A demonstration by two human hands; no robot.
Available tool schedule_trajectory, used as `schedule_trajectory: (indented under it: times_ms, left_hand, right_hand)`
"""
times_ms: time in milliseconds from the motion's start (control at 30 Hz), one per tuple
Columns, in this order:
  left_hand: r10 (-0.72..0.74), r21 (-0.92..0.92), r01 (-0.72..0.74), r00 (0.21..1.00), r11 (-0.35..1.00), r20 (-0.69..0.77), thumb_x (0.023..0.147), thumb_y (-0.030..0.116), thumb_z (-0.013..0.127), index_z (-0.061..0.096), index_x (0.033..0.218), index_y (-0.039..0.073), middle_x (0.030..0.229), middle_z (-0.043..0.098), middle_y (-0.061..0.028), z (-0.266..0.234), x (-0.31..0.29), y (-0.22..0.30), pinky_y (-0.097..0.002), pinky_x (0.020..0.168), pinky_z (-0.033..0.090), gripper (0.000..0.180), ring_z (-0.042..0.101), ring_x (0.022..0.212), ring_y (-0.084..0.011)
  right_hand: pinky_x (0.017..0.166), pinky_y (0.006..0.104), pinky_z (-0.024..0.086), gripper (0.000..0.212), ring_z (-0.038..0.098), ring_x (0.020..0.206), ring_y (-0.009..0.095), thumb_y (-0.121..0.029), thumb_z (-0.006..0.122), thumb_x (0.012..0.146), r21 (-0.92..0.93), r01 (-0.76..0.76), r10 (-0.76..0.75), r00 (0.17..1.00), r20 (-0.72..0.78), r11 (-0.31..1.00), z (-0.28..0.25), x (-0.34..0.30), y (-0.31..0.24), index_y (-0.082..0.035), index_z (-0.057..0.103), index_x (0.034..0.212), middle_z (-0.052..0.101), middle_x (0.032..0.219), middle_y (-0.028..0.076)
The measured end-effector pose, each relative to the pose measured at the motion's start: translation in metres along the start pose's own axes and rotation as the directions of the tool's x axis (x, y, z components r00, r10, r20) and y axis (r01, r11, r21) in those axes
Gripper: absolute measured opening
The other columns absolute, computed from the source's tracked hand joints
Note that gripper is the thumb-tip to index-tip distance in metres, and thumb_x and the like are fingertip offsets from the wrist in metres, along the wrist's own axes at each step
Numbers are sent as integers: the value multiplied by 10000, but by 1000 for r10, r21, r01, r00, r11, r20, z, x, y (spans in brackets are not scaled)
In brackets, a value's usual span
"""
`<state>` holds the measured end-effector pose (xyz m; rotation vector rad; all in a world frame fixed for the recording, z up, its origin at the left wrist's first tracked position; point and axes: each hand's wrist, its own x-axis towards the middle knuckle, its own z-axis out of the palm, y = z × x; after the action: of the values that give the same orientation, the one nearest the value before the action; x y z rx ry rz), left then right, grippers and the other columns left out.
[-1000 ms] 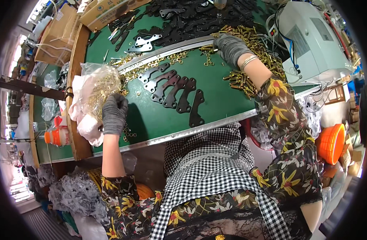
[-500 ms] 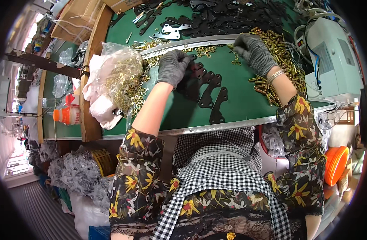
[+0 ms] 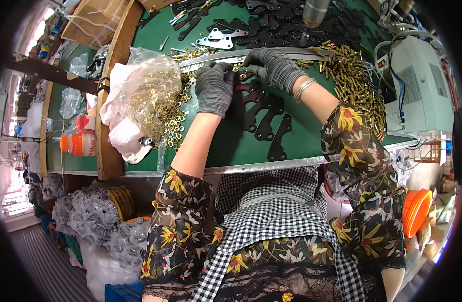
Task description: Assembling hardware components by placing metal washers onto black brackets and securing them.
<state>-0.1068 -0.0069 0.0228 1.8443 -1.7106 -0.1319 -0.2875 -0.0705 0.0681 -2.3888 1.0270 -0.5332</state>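
Closest to you, your checked apron [image 3: 271, 206] meets the metal-trimmed near edge of the green table [image 3: 311, 143]. Just beyond it lie the dark plates [image 3: 279, 138], slanting in a row from near right to far left; the nearest sits a little apart, and the left end disappears under your hands.

And here's the action: your left hand [image 3: 213, 88] and right hand [image 3: 276, 68], gloved in grey, close together over that far end. Left grip: fingers curled in, thumb close to them, contents hidden. Right grip: fingers bent and partly drawn together, small brass rings [image 3: 242, 75] right by the tips; whether it holds one, I can't tell.

The step in hand looks like fingertip work with small parts at the plates. The next move seems to call for a light pinch, good aim, and knuckles kept from nudging the row.

Over to your left, more brass rings spill beside a clear bag [image 3: 150, 93]. Past your hands runs a metal strip [image 3: 203, 59], with a heap of brass-coloured bolts [image 3: 349, 68] at its right end. Farthest out, a jumble of black plates [image 3: 261, 35] covers the table.
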Motion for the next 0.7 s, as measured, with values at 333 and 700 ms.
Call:
schedule_trajectory:
  times_ms: [333, 700]
  left_hand:
    - [-13, 73, 17, 998, 997, -62, 805, 231, 701, 737, 977, 176, 1063, 642, -117, 1, -13, 0, -436, 927, 447, 184, 566, 1018, -332]
    - [-91, 19, 91, 996, 996, -7, 811, 268, 703, 743, 980, 197, 1094, 629, -112, -5, -13, 6, -439, 928, 458, 189, 563, 1050, -324]
  right_hand:
    - [829, 432, 500, 182, 640, 908, 339, -211, 647, 845, -195, 25, -1, 993, 122, 980, 4, 6, -15, -86, 674, 975, 671, 915, 152]
    - [724, 427, 554, 183, 686, 825, 333, -92, 513, 884, -644, 241, -57, 955, 293, 727, 1, 20, -44, -53, 686, 928, 691, 857, 177]
